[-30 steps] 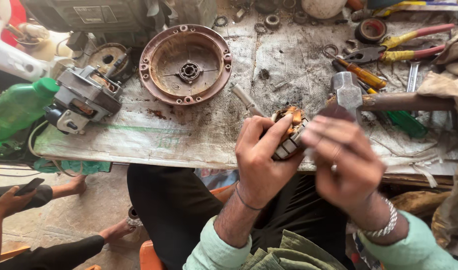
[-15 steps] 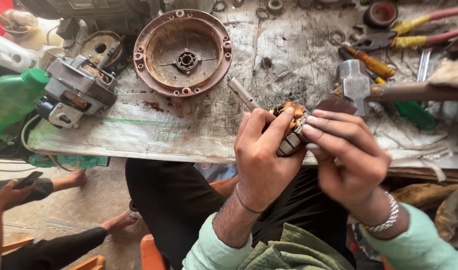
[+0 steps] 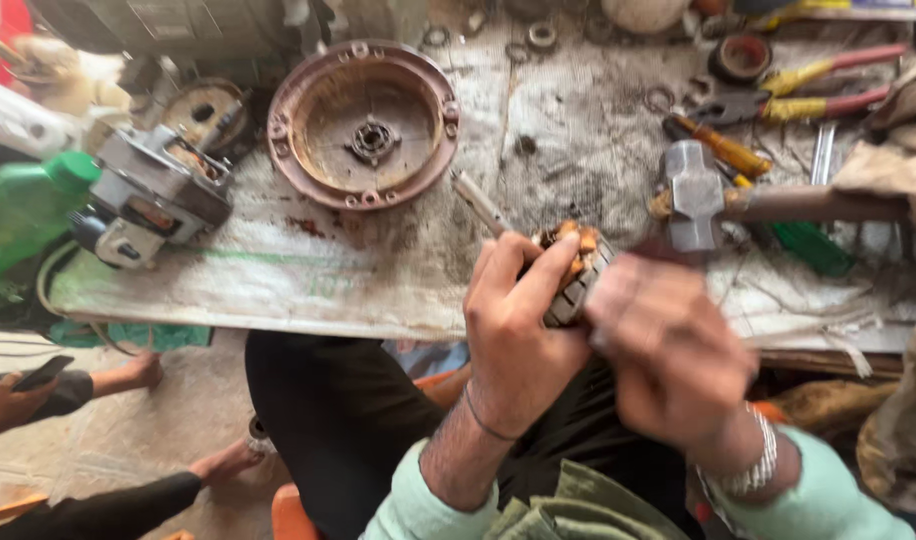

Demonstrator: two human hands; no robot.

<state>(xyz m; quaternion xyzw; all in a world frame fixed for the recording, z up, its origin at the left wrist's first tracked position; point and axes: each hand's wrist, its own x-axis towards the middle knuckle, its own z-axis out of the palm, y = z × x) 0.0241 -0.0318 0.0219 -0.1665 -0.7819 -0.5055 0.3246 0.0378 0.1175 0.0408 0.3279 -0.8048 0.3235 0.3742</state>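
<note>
Held over the near table edge, the copper-wound motor armature with its steel shaft sits pinched in left hand fingers, while the blurred right hand, fingers curled against it, could knock it loose.

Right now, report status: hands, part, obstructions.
Left hand grips armature. Right hand on it, blurred. Hammer beyond on bench; nothing between.

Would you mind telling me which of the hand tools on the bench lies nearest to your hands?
The hammer, with its grey metal head and wooden handle, lies just beyond the right hand; the red-and-yellow-handled pliers sit farther back.
</note>
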